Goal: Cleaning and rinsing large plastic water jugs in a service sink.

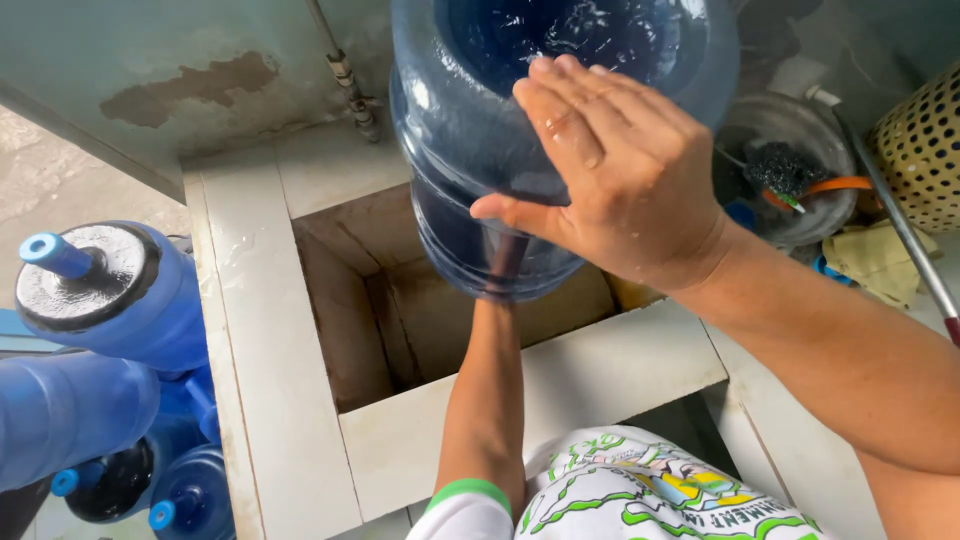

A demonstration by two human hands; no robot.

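Pale, stained walls close in a tiled square basin (280, 330) sunk into the floor, its brown inside dry as far as I can see. Over it I hold a big blue water jug (520, 130) tilted, its ribbed side toward me, wet, with drops and glints inside. My right hand (610, 170) lies flat and open against the jug's side, fingers spread, steadying rather than clasping. My left hand (505, 255) reaches up under the jug; I cannot tell if that grip is closed, since the blue plastic blurs it.

I judge this the rinsing or emptying stage: the jug is up and canted over the basin. Any further move calls for a firm hold below and a steady palm on the slick side, so the weight does not slide.

Left of the basin lie 4 or so more blue jugs (110, 300) on their sides, necks capped. Behind, a clear bowl (790, 170) holds a dark scrubber, beside a perforated yellow basket (925, 150). The jug's neck and top are cut off by the frame.
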